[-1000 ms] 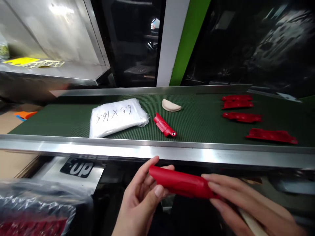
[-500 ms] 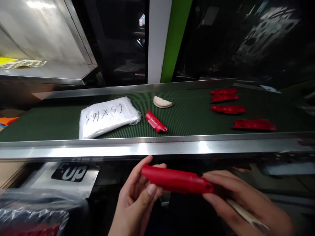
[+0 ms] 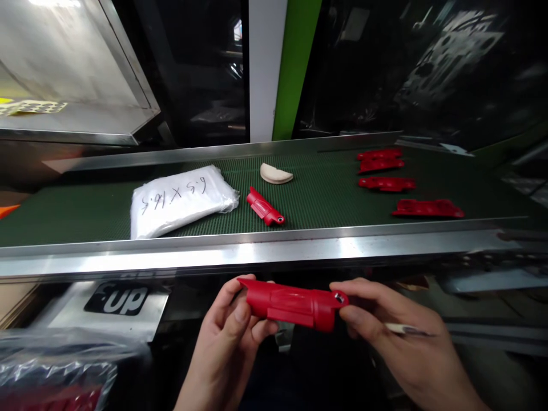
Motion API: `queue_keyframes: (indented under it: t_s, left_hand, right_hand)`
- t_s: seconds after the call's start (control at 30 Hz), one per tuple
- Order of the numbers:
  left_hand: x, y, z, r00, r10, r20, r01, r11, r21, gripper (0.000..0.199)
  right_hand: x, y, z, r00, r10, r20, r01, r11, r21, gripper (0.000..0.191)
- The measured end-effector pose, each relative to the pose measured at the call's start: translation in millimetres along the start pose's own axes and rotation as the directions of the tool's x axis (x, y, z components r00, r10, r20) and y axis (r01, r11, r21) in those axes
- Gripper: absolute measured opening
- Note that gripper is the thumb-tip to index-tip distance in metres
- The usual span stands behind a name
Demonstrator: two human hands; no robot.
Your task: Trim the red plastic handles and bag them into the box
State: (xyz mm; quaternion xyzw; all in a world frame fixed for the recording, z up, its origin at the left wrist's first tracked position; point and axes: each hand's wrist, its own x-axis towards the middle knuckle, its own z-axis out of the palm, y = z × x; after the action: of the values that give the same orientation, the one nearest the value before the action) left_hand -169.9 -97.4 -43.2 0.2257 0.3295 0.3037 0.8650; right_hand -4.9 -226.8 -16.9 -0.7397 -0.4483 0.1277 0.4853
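Observation:
Both hands hold one red plastic part (image 3: 295, 305), a curved half-tube shell with a holed lug at its right end, just in front of the conveyor's metal edge. My left hand (image 3: 231, 337) grips its left end between thumb and fingers. The lug is pinched by thumb and forefinger of my right hand (image 3: 394, 331). A thin pale tool with a dark, narrow tip (image 3: 406, 329) also sits in the right hand; its kind is not clear. On the green belt beyond lies a similar red part (image 3: 264, 206), beside a cream half-round piece (image 3: 276, 173).
The green conveyor belt (image 3: 317, 200) runs across, with a metal rail (image 3: 282, 245) along its near side. A white plastic-wrapped pack with handwriting (image 3: 182, 200) lies on its left; several red parts (image 3: 387, 183) lie right. At lower left is a clear bag (image 3: 64, 371) with red parts.
The red part has been turned in the hands, so its side ridge and the lug's hole now face me. My right hand has shifted slightly left and up. The view has moved slightly.

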Motion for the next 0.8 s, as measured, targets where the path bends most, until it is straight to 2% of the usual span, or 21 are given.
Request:
queue_keyframes:
  t_s: [0.27, 0.43, 0.63, 0.8]
  left_hand:
    - [-3.9, -4.5, 5.3, 1.0, 0.028, -0.005, -0.028, 0.999, -0.026, 0.036]
    - [-4.2, -4.8, 3.6, 0.999, -0.01, -0.053, 0.01, 1.0, -0.007, 0.034]
    - [-0.6, -3.1, 1.5, 0.989, -0.067, -0.131, 0.071, 0.997, 0.03, 0.037]
    - [3.0, -6.7, 2.4, 0.992, -0.038, -0.117, 0.041, 0.999, 0.019, 0.028]
  right_hand:
    - [5.1, 2.8, 5.1, 0.992, 0.111, 0.053, -0.113, 0.993, 0.04, 0.019]
    - [2.8, 0.7, 8.2, 0.99, 0.133, 0.043, -0.137, 0.987, 0.089, 0.016]
    - [1.2, -6.3, 9.5, 1.0, -0.019, 0.009, 0.017, 0.992, 0.127, 0.012]
    - [-13.4, -10.9, 14.4, 0.979, -0.202, 0.004, 0.202, 0.979, -0.017, 0.022]
